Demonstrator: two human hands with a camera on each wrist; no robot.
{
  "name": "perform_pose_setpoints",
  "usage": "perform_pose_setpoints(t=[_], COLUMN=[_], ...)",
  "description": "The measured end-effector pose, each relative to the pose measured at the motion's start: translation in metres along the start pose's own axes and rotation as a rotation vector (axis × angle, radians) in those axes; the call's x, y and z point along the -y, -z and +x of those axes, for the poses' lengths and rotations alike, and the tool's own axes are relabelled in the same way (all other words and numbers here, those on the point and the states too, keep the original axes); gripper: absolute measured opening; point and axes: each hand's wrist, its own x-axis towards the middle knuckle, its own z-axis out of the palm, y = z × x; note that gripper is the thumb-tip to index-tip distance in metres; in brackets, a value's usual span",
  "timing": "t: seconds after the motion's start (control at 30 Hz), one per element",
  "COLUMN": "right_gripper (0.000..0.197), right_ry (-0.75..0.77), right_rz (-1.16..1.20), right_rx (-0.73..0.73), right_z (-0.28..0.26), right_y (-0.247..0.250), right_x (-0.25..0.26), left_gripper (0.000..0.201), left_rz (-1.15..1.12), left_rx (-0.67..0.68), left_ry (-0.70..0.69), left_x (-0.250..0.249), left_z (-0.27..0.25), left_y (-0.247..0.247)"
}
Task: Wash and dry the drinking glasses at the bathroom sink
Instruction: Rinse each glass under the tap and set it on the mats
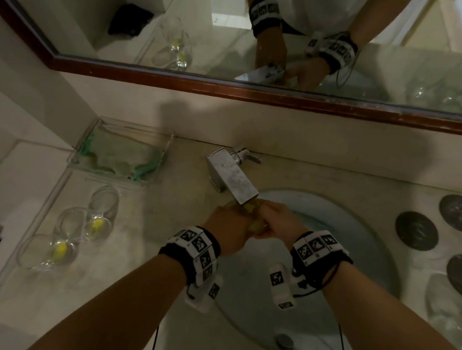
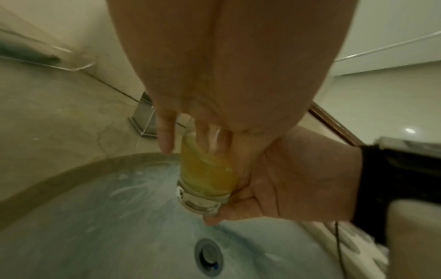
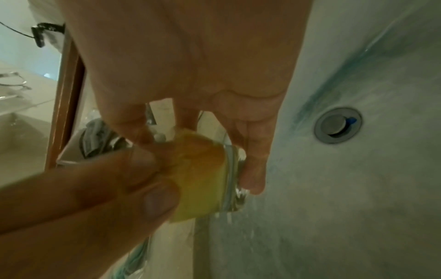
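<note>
step: scrub inside of glass [image 2: 205, 175] under tap [image 1: 232, 179], above sink [image 1: 374, 250] at 12 o'clock | right hand [image 2: 286, 181] fingers wrapped round base | left hand [image 3: 78, 198] fingers pushed inside with yellow sponge [image 3: 200, 181] | tip: twist sponge to bottom, firm grip, wet glass slips | dirty glasses [image 1: 71, 231] on bench, 9 o'clock

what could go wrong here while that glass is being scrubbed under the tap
The clear drinking glass with yellow sponge inside is wet, and the right hand holds only its base over the pale sink basin; a slipping grip could drop and crack it. The left hand has fingers pushed inside, so a break could cut them. The square metal tap sits just above; lifting could knock the rim.
</note>
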Motion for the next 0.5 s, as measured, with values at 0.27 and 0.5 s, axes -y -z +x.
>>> perform_pose_setpoints(t=[0.27, 0.5], right_gripper=[0.030, 0.036], right_ry=[0.050, 0.021], right_rz=[-0.094, 0.021], right_rx=[0.079, 0.022], right_z=[-0.004, 0.001], right_y=[0.004, 0.001], right_x=[-0.004, -0.002], left_gripper=[0.027, 0.027], left_rz=[0.130, 0.244], left_rx=[0.089, -0.062], left_ry=[-0.012, -0.022], left_x=[0.007, -0.006], left_z=[-0.004, 0.002], left_y=[0.003, 0.007])
